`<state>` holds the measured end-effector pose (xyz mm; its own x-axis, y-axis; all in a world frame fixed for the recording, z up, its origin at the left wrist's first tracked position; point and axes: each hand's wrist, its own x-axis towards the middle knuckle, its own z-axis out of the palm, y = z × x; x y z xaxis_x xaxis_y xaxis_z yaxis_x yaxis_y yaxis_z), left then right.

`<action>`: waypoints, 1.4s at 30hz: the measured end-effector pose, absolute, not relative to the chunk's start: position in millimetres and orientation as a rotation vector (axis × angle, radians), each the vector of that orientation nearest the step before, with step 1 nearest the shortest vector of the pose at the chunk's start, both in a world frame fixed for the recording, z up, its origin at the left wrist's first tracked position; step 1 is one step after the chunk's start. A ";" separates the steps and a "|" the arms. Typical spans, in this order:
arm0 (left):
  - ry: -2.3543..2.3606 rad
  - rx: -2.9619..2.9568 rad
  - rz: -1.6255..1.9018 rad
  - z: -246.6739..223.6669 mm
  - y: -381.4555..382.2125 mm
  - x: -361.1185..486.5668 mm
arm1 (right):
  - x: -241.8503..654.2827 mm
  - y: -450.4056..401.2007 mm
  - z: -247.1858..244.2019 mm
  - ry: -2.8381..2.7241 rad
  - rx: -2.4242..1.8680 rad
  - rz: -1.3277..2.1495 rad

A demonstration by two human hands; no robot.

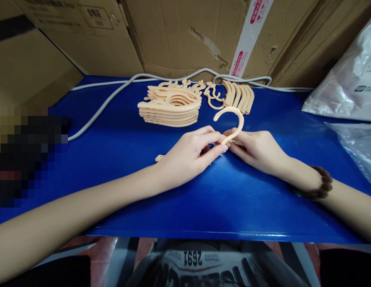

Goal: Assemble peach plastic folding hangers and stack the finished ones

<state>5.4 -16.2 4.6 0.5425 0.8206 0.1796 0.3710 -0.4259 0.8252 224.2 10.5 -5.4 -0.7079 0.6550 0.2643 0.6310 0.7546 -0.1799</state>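
Note:
My left hand (189,157) is closed, its thumb and fingers pinching the base of a beige plastic hanger hook (239,121) that stands upright with its curve to the left. The tip of a hanger arm (159,158) shows behind my left wrist. Fingertip to fingertip with it, my right hand (260,149) is closed on a beige hanger part (235,142) at the hook's foot. My fingers hide the joint between the parts. Just beyond my hands lie a stack of beige hangers (170,113) and a row of loose curved hanger arms (239,97) beside several loose hooks (213,97).
A grey cable (113,93) loops along the back of the blue table (221,203). Cardboard boxes (185,36) wall off the rear and left. White plastic bags (349,83) lie at the right, and a dark pixelated area covers the left edge.

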 end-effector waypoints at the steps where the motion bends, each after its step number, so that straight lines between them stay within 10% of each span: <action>1: 0.960 2.005 0.776 4.3 -16.8 5.4 | 223.9 9.7 -4.5 -2.630 -1.008 0.119; 42: 1.013 1.444 0.508 12.3 5.6 -2.6 | 221.6 3.0 -2.7 -2.630 -0.973 -0.052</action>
